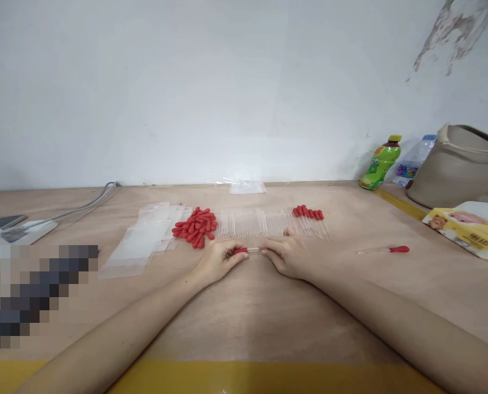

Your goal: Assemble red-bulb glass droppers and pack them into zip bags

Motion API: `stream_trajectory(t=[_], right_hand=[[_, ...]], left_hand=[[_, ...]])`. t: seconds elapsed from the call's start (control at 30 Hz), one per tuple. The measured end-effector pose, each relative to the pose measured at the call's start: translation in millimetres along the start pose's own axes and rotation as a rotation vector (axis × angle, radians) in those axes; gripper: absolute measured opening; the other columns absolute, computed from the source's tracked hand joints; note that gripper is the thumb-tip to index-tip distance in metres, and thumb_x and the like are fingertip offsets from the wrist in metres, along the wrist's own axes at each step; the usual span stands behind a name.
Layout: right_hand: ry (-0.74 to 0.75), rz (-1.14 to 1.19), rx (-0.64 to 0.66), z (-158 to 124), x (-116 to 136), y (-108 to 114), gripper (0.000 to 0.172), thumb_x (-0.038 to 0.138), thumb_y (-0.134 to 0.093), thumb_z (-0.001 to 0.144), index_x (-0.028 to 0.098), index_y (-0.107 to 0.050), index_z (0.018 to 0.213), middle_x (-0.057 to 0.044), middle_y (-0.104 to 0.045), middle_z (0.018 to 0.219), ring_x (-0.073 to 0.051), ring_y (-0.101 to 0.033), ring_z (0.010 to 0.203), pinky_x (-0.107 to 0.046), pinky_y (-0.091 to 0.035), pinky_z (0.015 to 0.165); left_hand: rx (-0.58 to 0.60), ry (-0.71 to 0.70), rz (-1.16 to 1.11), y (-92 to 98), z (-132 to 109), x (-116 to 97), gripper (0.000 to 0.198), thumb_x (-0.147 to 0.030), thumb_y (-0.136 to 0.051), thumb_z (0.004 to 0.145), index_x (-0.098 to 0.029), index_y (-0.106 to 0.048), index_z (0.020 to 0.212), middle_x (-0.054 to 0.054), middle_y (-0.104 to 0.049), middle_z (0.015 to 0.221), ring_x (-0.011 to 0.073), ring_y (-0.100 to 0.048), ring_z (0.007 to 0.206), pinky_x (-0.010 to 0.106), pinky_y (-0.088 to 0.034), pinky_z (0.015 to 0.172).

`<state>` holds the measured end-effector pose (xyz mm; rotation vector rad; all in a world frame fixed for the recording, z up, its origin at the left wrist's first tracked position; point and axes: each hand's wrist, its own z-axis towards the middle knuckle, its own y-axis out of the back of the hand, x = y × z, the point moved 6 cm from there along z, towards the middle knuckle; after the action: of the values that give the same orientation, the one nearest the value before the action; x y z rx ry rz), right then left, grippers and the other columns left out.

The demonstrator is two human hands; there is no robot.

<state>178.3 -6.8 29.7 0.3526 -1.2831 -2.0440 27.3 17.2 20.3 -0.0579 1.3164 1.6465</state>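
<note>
Pinching a red rubber bulb (240,250) between thumb and fingers, the person's left hand (220,258) is low over the middle of the desk (227,323). The right hand (290,256), facing it, grasps a thin clear tube (253,249) whose left end meets the bulb; from where I stand I cannot tell how far in it sits. Just to the far left of the hands lies a heap of loose red bulbs (196,225), with flat clear plastic bags (139,243) farther left. Beyond the hands, a row of bare clear tubes (250,223) ends on the right at several tubes topped with red bulbs (308,213). One finished-looking dropper (398,249) lies alone to the right. At the far right, a green bottle (380,166) is near a beige bag (457,164).
</note>
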Motion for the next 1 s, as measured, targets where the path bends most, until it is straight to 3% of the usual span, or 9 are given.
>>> stream_trajectory(t=[0.17,0.27,0.53,0.83,1.0], right_hand=[[-0.130,0.169,-0.044,0,-13,-4,0.011,0.023,-0.048,0.084,0.018,-0.057,0.087,-0.002,-0.065,0.079,-0.014,-0.056,0.072,-0.028,-0.036,0.067],[-0.098,0.238,-0.063,1,-12,-7,0.009,0.019,-0.047,0.083,0.018,-0.055,0.080,-0.001,-0.064,0.077,-0.013,-0.055,0.070,-0.028,-0.037,0.069],[-0.095,0.069,0.034,5,6,7,0.015,0.020,-0.046,0.084,0.019,-0.060,0.079,-0.001,-0.063,0.067,-0.015,-0.053,0.065,-0.028,-0.032,0.065],[-0.052,0.067,0.031,5,-2,-15,0.024,0.024,-0.038,0.088,0.017,-0.055,0.073,-0.001,-0.060,0.064,-0.012,-0.048,0.056,-0.029,-0.031,0.069],[-0.024,0.049,0.073,7,0,-12,0.024,0.025,-0.038,0.089,0.017,-0.055,0.075,-0.003,-0.060,0.071,-0.014,-0.051,0.067,-0.029,-0.032,0.071]], left_hand=[[-0.050,-0.003,-0.007,2.2,0,2,0.018,-0.032,-0.057,0.078,-0.019,-0.065,0.087,0.003,-0.066,0.080,0.0157,-0.059,0.070,0.025,-0.045,0.064],[-0.047,-0.014,-0.007,1.7,0,2,0.017,-0.031,-0.056,0.079,-0.019,-0.066,0.086,0.003,-0.067,0.080,0.0157,-0.060,0.070,0.025,-0.045,0.064],[-0.023,-0.035,-0.028,-0.7,-1,0,0.017,-0.029,-0.056,0.078,-0.018,-0.066,0.086,0.004,-0.068,0.081,0.0159,-0.060,0.072,0.025,-0.046,0.065],[0.004,-0.074,-0.017,-2.5,-1,-2,0.015,-0.026,-0.056,0.079,-0.018,-0.065,0.086,0.004,-0.068,0.080,0.0154,-0.061,0.072,0.025,-0.047,0.065],[0.002,-0.021,-0.013,-0.8,0,0,0.016,-0.027,-0.056,0.078,-0.016,-0.065,0.088,0.005,-0.066,0.082,0.0149,-0.061,0.071,0.025,-0.048,0.063]])
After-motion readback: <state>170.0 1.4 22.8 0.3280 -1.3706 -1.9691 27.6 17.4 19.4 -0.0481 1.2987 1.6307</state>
